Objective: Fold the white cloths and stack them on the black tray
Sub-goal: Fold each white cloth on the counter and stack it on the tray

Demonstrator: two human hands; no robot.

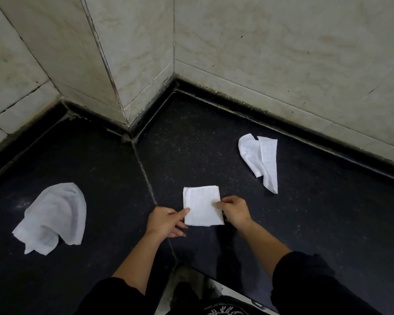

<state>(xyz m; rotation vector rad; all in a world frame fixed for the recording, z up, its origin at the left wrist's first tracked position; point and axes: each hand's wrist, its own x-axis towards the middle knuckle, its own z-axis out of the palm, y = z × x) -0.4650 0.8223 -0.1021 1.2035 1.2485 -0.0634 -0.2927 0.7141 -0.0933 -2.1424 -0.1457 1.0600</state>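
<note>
Folded square cloth at lower center of the black desk. Left hand and right hand pinch its side edges. Loose cloth lower left, another cloth right of center.

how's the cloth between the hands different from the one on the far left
The middle cloth is folded into a flat square; the left cloth lies crumpled and humped. The middle cloth is pinched by the left hand and right hand; the left cloth lies untouched. Both are white.

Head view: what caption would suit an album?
Left hand and right hand pinch a folded white cloth on a dark surface between two crumpled cloths.
</note>
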